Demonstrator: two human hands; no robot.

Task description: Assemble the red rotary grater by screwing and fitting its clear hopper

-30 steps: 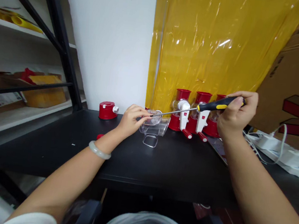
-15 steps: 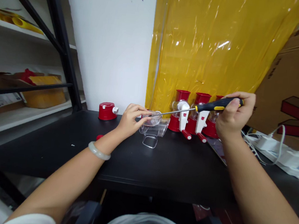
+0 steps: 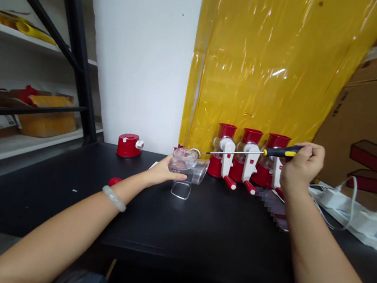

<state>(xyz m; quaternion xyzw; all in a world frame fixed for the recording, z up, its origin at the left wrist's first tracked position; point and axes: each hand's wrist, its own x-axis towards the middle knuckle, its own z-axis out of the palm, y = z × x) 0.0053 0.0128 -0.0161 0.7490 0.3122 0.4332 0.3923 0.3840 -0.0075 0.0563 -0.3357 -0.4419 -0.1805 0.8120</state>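
My left hand (image 3: 161, 173) lies on the black table (image 3: 200, 220) and grips the left end of a clear plastic housing (image 3: 188, 171), a see-through drum on its side with a square foot. My right hand (image 3: 301, 165) is closed round the black and yellow handle of a long screwdriver (image 3: 251, 153). The steel shaft points left and its tip hangs just right of the clear housing, apart from it. Behind the shaft stand three red and white crank grinders (image 3: 246, 159) in a row against the yellow plastic sheet.
A red round base (image 3: 127, 146) sits at the back left of the table, and a small red part (image 3: 115, 181) lies by my left wrist. White power strips and cables (image 3: 347, 207) lie at the right. Cardboard boxes (image 3: 372, 112) stand behind them. A metal shelf (image 3: 35, 110) is on the left.
The screwdriver tip has pulled out of the clear housing and moved right and lower with my right hand. My left hand has shifted to the housing's side. The camera has tipped and moved.
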